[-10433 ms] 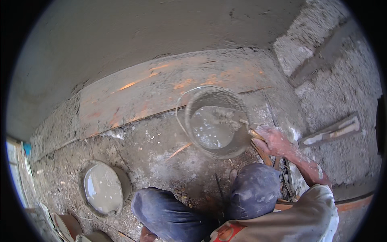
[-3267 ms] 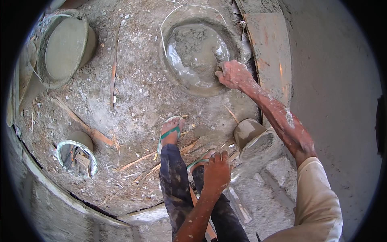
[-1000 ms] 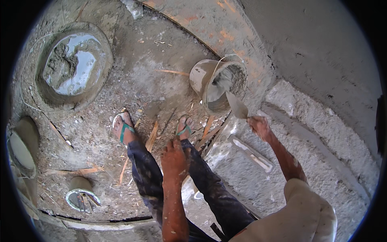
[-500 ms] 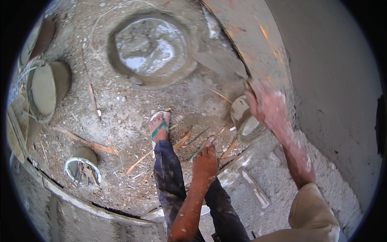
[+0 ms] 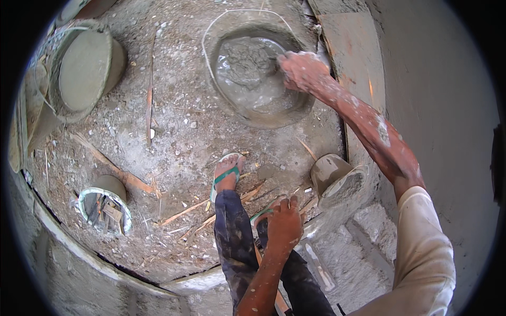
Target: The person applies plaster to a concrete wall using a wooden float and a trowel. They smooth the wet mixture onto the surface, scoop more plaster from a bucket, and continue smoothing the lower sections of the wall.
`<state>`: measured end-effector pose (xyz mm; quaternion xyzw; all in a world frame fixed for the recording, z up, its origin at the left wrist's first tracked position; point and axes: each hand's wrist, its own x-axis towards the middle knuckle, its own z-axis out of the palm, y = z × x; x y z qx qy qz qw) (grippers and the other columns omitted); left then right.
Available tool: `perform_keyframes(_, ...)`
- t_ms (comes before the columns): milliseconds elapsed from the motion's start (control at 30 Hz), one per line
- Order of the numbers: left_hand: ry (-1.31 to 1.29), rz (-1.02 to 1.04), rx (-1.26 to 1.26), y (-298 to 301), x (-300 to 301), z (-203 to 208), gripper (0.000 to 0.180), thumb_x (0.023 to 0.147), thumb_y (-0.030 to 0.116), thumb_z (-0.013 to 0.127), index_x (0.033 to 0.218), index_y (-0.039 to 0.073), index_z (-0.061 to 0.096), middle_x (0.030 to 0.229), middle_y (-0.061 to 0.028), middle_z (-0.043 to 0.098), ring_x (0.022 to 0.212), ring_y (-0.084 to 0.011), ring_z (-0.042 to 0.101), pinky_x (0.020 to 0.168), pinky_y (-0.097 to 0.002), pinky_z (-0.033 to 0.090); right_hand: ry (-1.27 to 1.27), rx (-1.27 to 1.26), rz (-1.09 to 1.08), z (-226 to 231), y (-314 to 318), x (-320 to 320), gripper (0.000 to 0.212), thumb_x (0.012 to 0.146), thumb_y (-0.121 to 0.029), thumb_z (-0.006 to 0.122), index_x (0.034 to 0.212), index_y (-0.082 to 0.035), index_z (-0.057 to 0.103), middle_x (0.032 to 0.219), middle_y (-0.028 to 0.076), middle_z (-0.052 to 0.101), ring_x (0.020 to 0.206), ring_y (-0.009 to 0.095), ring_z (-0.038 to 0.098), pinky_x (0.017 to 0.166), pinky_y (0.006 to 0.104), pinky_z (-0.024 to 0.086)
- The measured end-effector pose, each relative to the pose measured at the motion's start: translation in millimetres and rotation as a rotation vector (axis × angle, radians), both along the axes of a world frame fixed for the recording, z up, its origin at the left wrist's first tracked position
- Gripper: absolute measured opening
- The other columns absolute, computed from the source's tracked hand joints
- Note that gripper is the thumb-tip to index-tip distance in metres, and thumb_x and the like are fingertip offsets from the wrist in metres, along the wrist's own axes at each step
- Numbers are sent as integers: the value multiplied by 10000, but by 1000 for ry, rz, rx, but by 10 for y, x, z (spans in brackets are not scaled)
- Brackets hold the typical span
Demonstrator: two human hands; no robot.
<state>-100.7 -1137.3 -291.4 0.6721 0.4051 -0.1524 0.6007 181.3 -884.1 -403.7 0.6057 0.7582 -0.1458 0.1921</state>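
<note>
My right hand (image 5: 304, 72), spattered with mortar, reaches into the right side of a large bucket (image 5: 295, 116) of wet grey mortar (image 5: 247, 66). Its fingers are wrapped around a trowel, which the hand and the mortar almost wholly hide. My left hand (image 5: 285, 224) lies over my right knee, fingers draped and slightly apart, with nothing in it. Just beyond that hand shows my right foot in a green-strapped sandal. Beside my right forearm, a smaller mortar-coated bucket (image 5: 329, 171) lies tipped toward me.
At the left stand a bucket filled with grey mix (image 5: 84, 68) and a small bucket of wood scraps (image 5: 105, 213). Wood strips (image 5: 118, 171) and chips litter the ground. A board (image 5: 353, 47) borders the grey plastered wall (image 5: 437, 105) at right. A ledge (image 5: 200, 282) runs along the near side.
My right hand has moved forward and left, from above the smaller bucket into the large mortar bucket. The view has shifted. My left hand stays at my knee.
</note>
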Motion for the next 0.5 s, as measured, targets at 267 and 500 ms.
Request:
perform_keyframes(267, -33, 17, -48, 340, 154, 185, 595, 916, 257, 716, 1418, 27, 493, 1297, -211, 598, 1168, -411, 613, 969, -511, 511, 199, 51, -208, -210, -242, 144, 205, 896, -244, 635, 944, -46, 659, 793, 201, 686, 767, 430, 702, 704, 512, 589)
perform_keyframes(500, -12, -1, -29, 348, 161, 147, 638, 929, 331, 698, 1446, 38, 467, 1262, -182, 588, 1171, -384, 604, 927, -551, 516, 287, -105, -518, -271, -421, -306, 228, 903, -233, 657, 909, -5, 673, 850, 235, 700, 773, 467, 684, 684, 526, 555)
